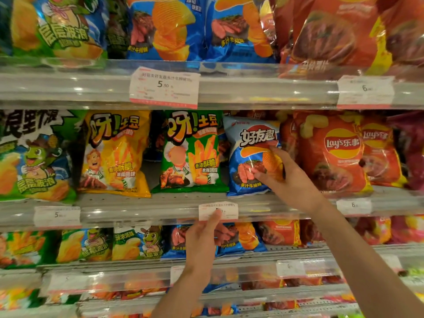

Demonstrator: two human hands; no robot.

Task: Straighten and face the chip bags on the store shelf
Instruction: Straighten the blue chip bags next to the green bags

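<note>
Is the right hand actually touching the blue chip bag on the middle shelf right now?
Touching. The head view shows the right hand with fingers curled over the front of the blue chip bag and the thumb against its right edge, gripping it.

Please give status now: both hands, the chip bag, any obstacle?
Right hand grips tilted blue chip bag on middle shelf. Left hand touches white price tag on shelf rail. Nothing blocks the bag.

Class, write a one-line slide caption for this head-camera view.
Right hand grips a tilted blue chip bag on the middle shelf; left hand touches a price tag.
</note>
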